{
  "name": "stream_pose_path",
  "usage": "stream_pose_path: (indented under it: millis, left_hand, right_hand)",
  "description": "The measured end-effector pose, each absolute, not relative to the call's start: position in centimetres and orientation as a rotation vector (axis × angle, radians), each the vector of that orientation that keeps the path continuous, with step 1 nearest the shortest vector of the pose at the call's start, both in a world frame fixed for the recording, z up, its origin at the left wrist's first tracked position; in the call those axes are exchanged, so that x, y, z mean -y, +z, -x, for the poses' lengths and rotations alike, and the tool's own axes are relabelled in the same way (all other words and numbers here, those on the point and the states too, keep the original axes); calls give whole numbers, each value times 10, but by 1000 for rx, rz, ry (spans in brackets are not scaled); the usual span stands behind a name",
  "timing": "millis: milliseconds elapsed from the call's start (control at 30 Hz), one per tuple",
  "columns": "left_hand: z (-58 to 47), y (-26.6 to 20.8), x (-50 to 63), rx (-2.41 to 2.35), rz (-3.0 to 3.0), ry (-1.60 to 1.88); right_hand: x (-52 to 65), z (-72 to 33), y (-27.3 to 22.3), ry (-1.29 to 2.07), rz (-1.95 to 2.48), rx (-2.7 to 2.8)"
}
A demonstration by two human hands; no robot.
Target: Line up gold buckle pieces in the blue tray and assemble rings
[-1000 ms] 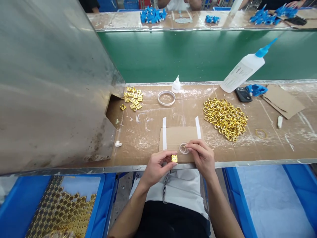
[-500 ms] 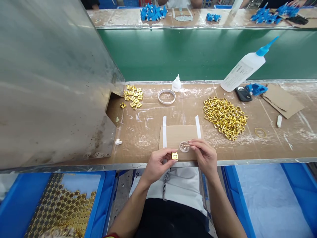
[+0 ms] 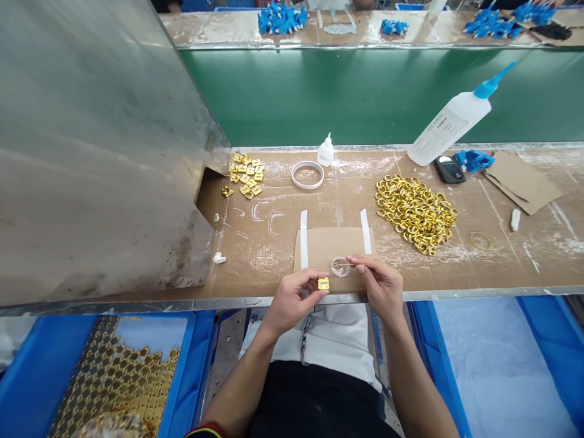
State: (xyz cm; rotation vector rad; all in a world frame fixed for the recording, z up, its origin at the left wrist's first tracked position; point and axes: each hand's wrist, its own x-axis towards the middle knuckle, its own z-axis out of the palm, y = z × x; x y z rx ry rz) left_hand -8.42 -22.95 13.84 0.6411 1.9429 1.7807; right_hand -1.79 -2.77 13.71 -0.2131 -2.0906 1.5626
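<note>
Cardboard-topped bench (image 3: 264, 243), green panel (image 3: 296, 91) behind. My left hand (image 3: 289, 300) pinches a gold piece (image 3: 323, 284) near the clear dish (image 3: 340, 274); my right hand (image 3: 384, 291) grips a thin stick (image 3: 345, 265) over it, further right than a second ago.

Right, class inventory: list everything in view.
Held piece: one, gold, left hand
Stick: one, pale, right hand
Dish: one, clear, on card
Card: one, brown, bench front
Strips: two, white, on card
Hoop: one, white, behind card
Bottles: two, white, bench back
Rings: many, gold, right of card
Squarish pieces: several, gold, back left
Device: one, black, back right
Blue pieces: many, blue, far bench, beside device
Loose cardboard: uncounted, brown, far right
Loop: one, yellowish, right of rings
Small bits: several, pale, bench sides
Panel: one, grey, left
Surface: one, green, behind bench
Crates: two, blue, below bench
Crate pieces: many, gold, left crate
People: uncounted, mixed clothing, top
Hands: two, bare, bench front
</note>
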Motion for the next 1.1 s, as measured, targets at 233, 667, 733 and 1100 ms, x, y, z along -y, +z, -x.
stream_pose_path:
  millis: [233,667,733,1100]
  left_hand:
    - [81,141,227,-2003,-662,1757]
    - [81,133,232,-1971,-675,1787]
    - [81,131,233,-1945,-674,1800]
    - [80,133,232,-2006,-748,1837]
  right_hand:
    - [26,20,139,1604,278,2011]
    - [83,-12,164,1647,387,1830]
    - [89,-13,161,1658,422,1852]
    - [95,-11,148,1642,375,1961]
